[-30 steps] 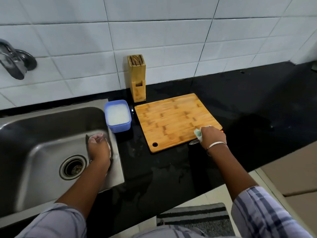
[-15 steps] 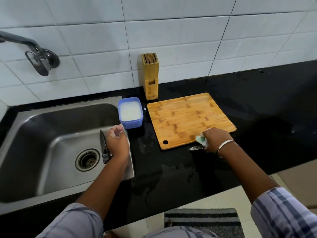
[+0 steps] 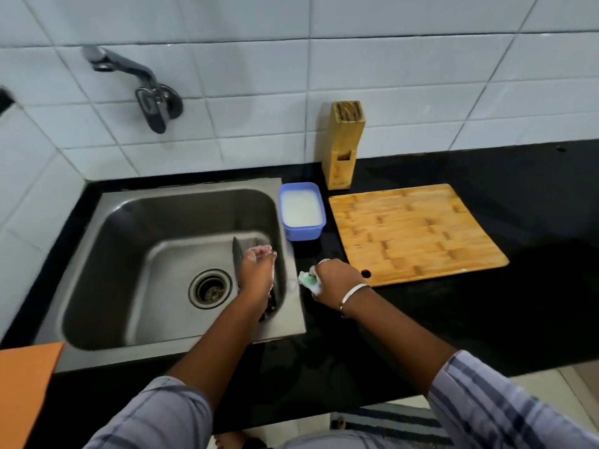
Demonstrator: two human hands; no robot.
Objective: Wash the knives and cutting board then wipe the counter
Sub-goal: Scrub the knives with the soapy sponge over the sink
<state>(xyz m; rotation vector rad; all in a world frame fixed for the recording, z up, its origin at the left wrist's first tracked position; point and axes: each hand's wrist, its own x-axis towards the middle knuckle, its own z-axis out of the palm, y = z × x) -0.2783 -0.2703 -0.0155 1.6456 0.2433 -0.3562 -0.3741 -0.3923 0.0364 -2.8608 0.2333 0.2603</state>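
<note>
The left hand (image 3: pixel 257 270) is over the right side of the sink (image 3: pixel 136 241), at about 3 o'clock from the drain (image 3: pixel 210 288). Its fingers are curled round a knife (image 3: pixel 237 254). The blade points to 12 o'clock, and a dark part of the handle shows below the hand, toward 6 o'clock. The right hand (image 3: pixel 335 281) is just beside it at 3 o'clock, above the black counter (image 3: pixel 486 319) near the right rim of the sink. It pinches a green and white sponge (image 3: pixel 307 280), which sticks out toward 9 o'clock; this wrist wears a thin metal bracelet (image 3: pixel 353 294). The two hands are near each other but apart. The cutting board (image 3: pixel 411 231) lies flat on the counter at 2 o'clock from the right hand, with its round hole at the near left corner, and no hand touches it. A blue box (image 3: pixel 301 233) with white liquid stands between the board and the sink, at 12 o'clock from the right hand. A wooden knife block (image 3: pixel 343 144) stands upright against the tiled wall, at 12 o'clock from the box. The tap (image 3: pixel 142 89) is on the wall, at 11 o'clock from the drain. An orange flat thing (image 3: pixel 26 393) shows at the picture's 8 o'clock edge; what it is I cannot tell.
</note>
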